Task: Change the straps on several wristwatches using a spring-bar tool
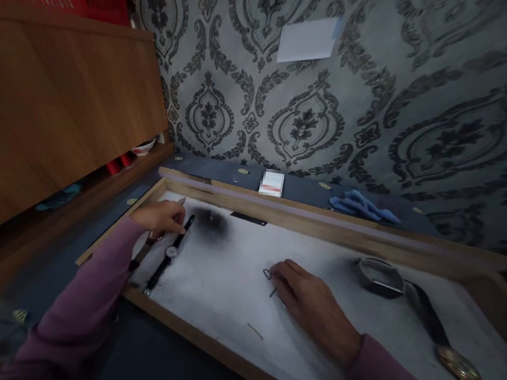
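My left hand (162, 218) is at the left end of a shallow wooden tray, its fingers curled over a brown-strapped wristwatch (145, 251) that it partly hides. Just right of it lies a black-strapped wristwatch (171, 253) with a round pale dial, close to my thumb. Over the middle of the tray's white lining (227, 274), my right hand (307, 295) is closed on a small thin object with a dark loop (267, 274) at one end. Most of that object is hidden by the fingers, so its kind is unclear.
Toward the tray's right are a dark band-like loop (380, 277) and a gold-faced wristwatch (459, 365). A thin dark strip (248, 218) lies by the back wall. Behind the tray are a small white box (272, 184) and a blue cloth (364, 205). A wooden cabinet (55, 124) stands left.
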`<act>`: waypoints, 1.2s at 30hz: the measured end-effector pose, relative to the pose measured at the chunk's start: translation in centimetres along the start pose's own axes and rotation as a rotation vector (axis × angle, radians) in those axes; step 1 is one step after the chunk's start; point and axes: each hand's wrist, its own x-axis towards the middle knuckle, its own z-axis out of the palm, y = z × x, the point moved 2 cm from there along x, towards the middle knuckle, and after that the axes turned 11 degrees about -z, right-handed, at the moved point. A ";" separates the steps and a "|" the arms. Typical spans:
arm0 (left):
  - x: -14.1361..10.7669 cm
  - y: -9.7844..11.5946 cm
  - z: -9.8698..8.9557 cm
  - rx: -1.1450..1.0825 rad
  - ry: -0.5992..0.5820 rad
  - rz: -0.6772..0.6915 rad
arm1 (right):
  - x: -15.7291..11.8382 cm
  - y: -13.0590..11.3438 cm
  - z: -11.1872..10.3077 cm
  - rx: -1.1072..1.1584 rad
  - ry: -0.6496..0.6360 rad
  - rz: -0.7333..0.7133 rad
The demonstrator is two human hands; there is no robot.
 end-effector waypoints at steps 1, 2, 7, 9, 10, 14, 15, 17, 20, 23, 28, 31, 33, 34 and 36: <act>-0.2 0.2 0.4 0.057 -0.029 -0.001 | 0.0 0.0 0.0 0.005 -0.001 -0.004; -0.3 0.4 0.8 0.122 -0.048 0.004 | 0.0 0.0 0.0 0.010 -0.001 -0.009; -0.3 1.0 1.8 0.358 -0.008 0.038 | 0.0 0.3 0.0 0.068 0.039 -0.010; -0.1 1.0 2.1 0.411 0.006 0.048 | -0.1 0.7 0.1 0.095 0.100 0.008; -0.1 1.0 2.2 0.429 0.007 0.056 | -0.1 0.9 0.2 0.104 0.131 0.022; -0.1 1.2 2.6 0.455 -0.020 0.111 | 0.0 1.7 0.0 0.091 0.187 0.076; -0.2 1.4 2.7 0.452 -0.031 0.127 | 0.0 1.8 -0.2 0.085 0.189 0.079; -0.4 1.8 2.8 0.437 -0.056 0.160 | 0.0 2.0 -0.5 0.065 0.186 0.094; -0.6 2.6 2.9 0.394 -0.104 0.213 | 0.0 2.3 -0.8 0.029 0.198 0.111; -0.7 3.3 3.3 0.174 -0.208 0.211 | -0.1 2.4 -0.8 0.016 0.186 0.110; -0.7 4.7 4.9 -0.102 -0.452 0.198 | -0.1 2.0 -0.9 0.039 0.105 0.065; -0.7 6.3 6.1 -0.135 -0.559 0.220 | -0.1 1.7 -1.6 0.060 0.021 0.001; -0.7 7.5 7.1 -0.162 -0.629 0.225 | -0.1 1.7 -2.0 0.075 -0.049 -0.039; -0.6 8.0 7.6 -0.169 -0.651 0.227 | 0.0 1.8 -2.2 0.078 -0.081 -0.050; -0.3 8.9 8.7 -0.175 -0.684 0.238 | 0.0 1.9 -2.3 0.073 -0.121 -0.051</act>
